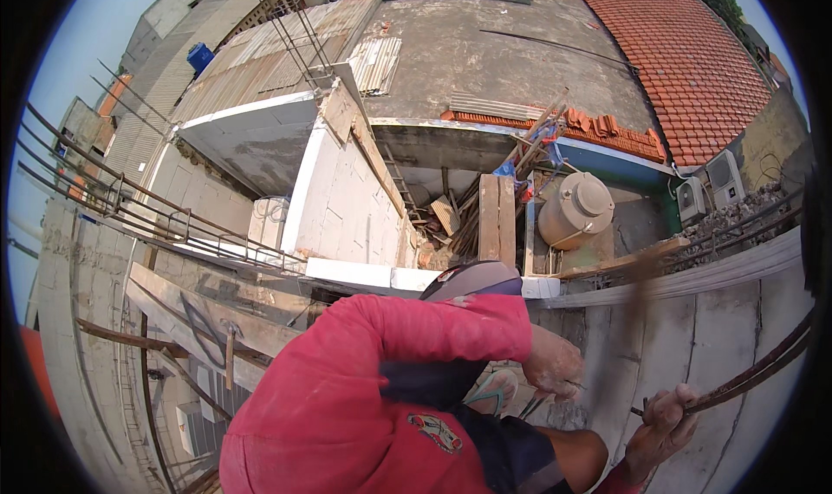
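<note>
My left arm, in a red sleeve, bends across the view. My left hand (555,362) is closed above my sandalled foot, its dusty fingers pressed together. Thin dark pieces show below it, too small to name, and what it holds is hidden. My right hand (663,423) comes up from the lower edge, its fingers wrapped round thin dark rebar (754,368). The rods run from the right rim to that hand, and a short end sticks out on its left. Above the right hand is a brown upright streak (635,321), smeared by motion. My bent knee (572,461) lies between the hands.
A hammer (230,355) hangs at a wooden board (199,316) on the left. Long rebars (165,201) cross there. Ahead, a white block wall (351,204) borders a drop with loose timber. Beyond stand a beige water tank (575,212) and a red tiled roof (676,65).
</note>
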Tool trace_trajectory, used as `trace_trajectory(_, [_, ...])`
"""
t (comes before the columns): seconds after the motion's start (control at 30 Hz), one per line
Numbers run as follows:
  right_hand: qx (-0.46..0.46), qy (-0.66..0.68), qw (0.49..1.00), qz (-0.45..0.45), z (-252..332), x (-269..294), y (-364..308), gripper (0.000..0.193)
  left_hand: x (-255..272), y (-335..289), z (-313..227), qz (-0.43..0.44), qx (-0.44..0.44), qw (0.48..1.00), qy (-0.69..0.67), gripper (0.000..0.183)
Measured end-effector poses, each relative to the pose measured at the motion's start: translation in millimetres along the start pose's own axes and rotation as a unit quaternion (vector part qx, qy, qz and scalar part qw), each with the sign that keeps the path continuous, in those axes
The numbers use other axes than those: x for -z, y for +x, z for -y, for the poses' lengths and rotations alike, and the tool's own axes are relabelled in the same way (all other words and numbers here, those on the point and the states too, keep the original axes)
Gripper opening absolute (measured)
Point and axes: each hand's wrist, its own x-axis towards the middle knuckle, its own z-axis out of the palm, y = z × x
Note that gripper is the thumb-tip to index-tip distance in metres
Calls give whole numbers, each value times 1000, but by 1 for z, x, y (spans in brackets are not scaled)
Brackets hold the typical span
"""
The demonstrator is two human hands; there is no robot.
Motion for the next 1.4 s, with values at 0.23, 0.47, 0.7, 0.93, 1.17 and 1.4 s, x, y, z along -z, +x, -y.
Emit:
trace_trajectory(0.23, [-50,-12,959,278,-31,-86,43,35,-17,-54,-49,-11,-55,993,-101,49])
trace_trajectory(0.47, [20,-57,896,439,-121,-192,29,23,-50,-59,-59,-235,-148,952,-126,51])
trace_trajectory(0.7, [-156,-105,811,554,-239,-316,-48,36,-42,-83,-72,-378,-78,900,-203,45])
trace_trajectory(0.93, [-132,-2,831,540,-287,-412,-128,32,-50,-119,-83,-414,-17,890,-189,39])
trace_trajectory(1.17, [-104,-110,808,569,-299,-499,-145,31,-52,-135,-81,-359,121,910,-169,29])
trace_trajectory(1.4, [-42,-176,827,533,-326,-507,-165,24,-59,-145,-73,-361,176,904,-147,18])
